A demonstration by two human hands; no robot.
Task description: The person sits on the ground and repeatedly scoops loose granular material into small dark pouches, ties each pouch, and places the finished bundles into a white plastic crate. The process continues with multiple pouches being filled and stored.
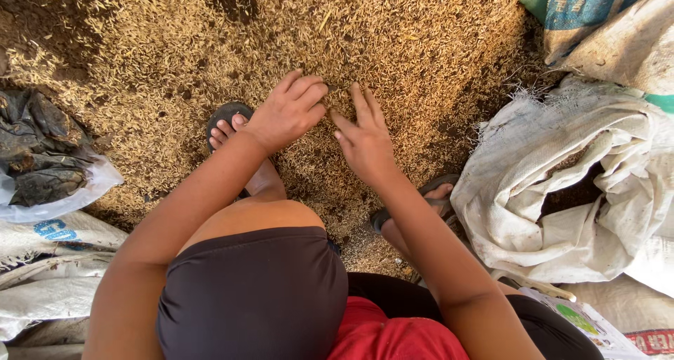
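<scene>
I see my knees in dark shorts [260, 297] nearest, feet in sandals [226, 114]. Both palms lie flat on the husked grain [393, 44]: left hand [288, 114] w/ fingers together, right hand [365, 142] fingers spread. Grain carpets ground ahead; open white sack [554, 191] at right.

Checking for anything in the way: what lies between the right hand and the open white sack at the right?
In the head view, only loose grain on the ground lies between the right hand and the white sack; nothing else shows there.
</scene>
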